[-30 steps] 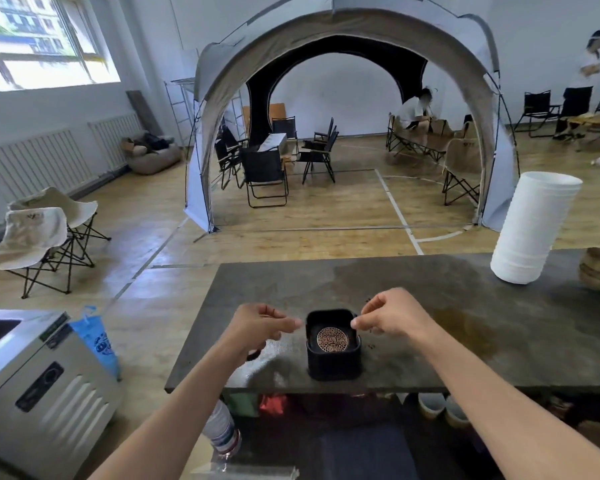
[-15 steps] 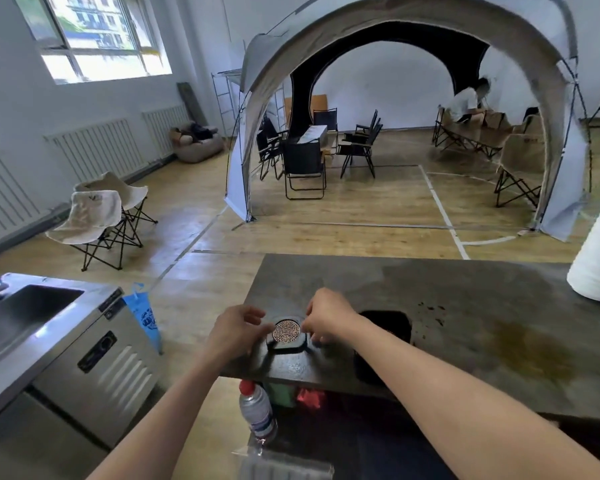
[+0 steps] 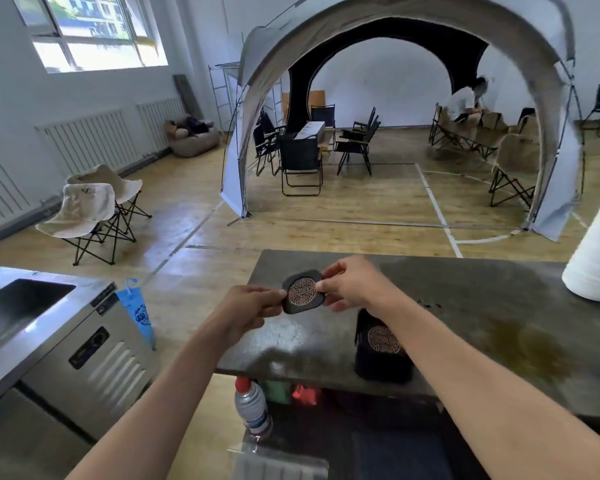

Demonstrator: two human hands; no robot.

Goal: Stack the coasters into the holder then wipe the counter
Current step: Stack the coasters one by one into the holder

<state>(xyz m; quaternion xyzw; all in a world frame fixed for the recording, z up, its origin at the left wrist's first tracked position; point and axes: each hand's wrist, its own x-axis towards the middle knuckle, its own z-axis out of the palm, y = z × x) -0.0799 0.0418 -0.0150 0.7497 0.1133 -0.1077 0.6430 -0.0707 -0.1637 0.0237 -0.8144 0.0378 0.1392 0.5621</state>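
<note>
Above the mottled counter (image 3: 464,306), both hands (image 3: 352,289) pinch a dark patterned coaster (image 3: 303,292).

Bright daylight from window (image 3: 94,29) upper left. Glare patches on wet worktop (image 3: 291,344) and floor. Wide-angle bending at edges; slight motion blur overall.

The dark stone worktop (image 3: 464,289) is stretching out in front of me, glistening wet near its front edge and showing a brownish stain toward the right. The black holder (image 3: 381,368) is sitting on it by the near edge, one patterned coaster (image 3: 383,339) lying inside. A white roll (image 3: 596,258) is standing at the far right.
</note>
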